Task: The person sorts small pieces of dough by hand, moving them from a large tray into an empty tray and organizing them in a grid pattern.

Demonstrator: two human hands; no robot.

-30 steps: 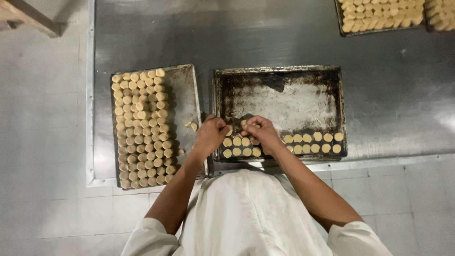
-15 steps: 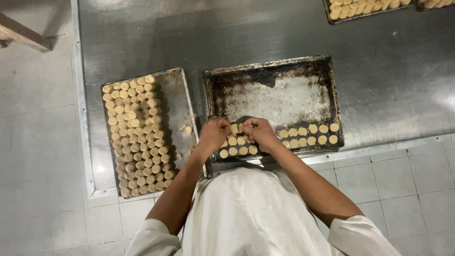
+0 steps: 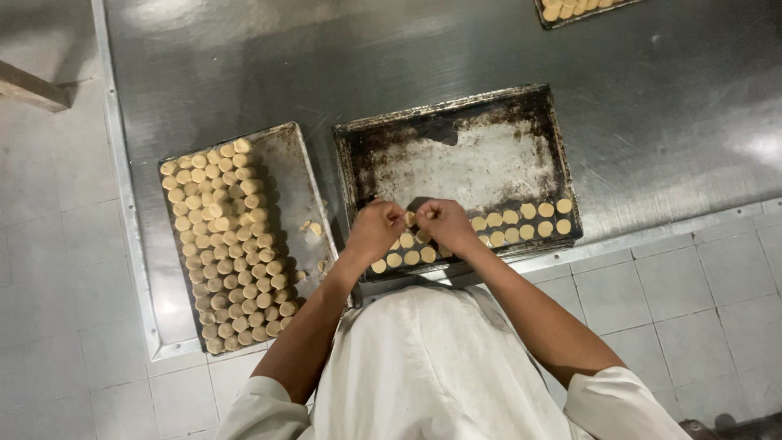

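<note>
A dark, scorched baking tray [image 3: 456, 155] lies on the steel table in front of me. Small round pale dough pieces [image 3: 521, 222] fill its near edge in two short rows. My left hand [image 3: 376, 230] and my right hand [image 3: 444, 224] are together over the tray's near left part, fingers curled. A small dough piece [image 3: 410, 218] shows between the two hands; both hands touch it. To the left lies a second metal tray [image 3: 297, 171] packed with several rows of stacked dough rounds [image 3: 228, 244].
The steel table [image 3: 326, 65] has a raised rim at its left and near edges. Another tray of dough rounds [image 3: 570, 10] sits at the far right edge. A few crumbs [image 3: 312, 229] lie on the left tray. Tiled floor surrounds the table.
My hands have stayed together over the near left part of the dark tray, shifting slightly. The view has shifted a little, so the trays sit further right in the picture.
</note>
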